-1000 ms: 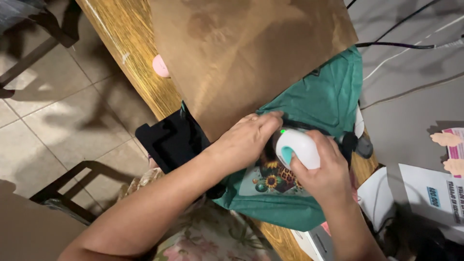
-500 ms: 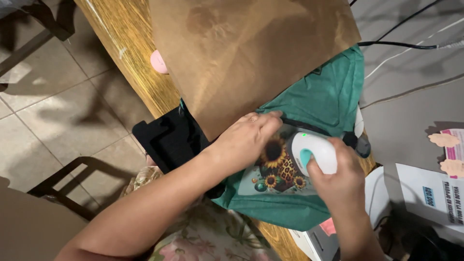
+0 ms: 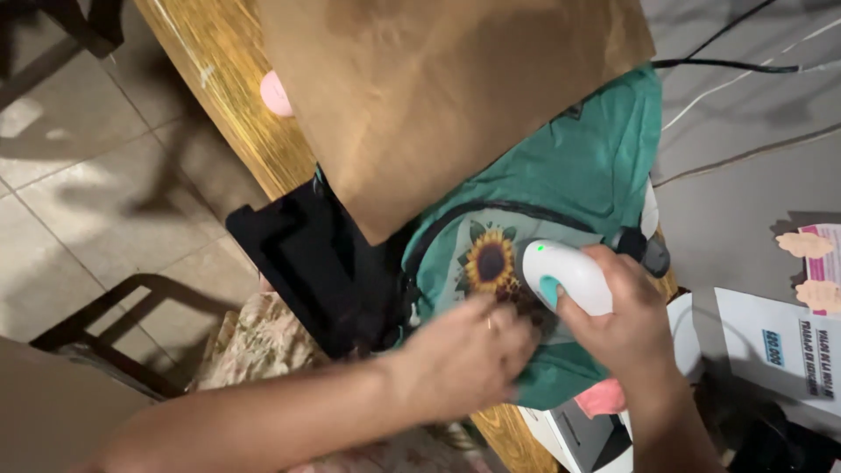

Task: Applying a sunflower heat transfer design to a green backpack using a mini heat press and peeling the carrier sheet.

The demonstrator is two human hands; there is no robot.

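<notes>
Right hand grip: the right hand is wrapped around a small white heat press, fingers curled over its back, thumb near the teal button on its side.
Heat press: it sits on the green cloth, just right of the sunflower print, with a small green light showing on its top.
Left hand grip: the left hand lies flat, fingers spread, pressing on the cloth below the print; it holds nothing that can be seen, and its fingertips are blurred.
Hands together: the two hands are just beside each other, the left one's fingertips close to the nose of the press.
Sunflower print: the sunflower print is in the open, on a pale patch of the cloth, between the brown paper and the hands.
Green cloth: the green cloth lies spread on the table, partly under the brown paper.
Brown paper: a large sheet of brown paper covers the upper part of the cloth.
Table: a wooden table runs aslant, its edge toward the tiled floor.
Black mat: a black mat hangs over the table edge, left of the cloth.
Right side: printed sheets lie well apart, on grey.
</notes>
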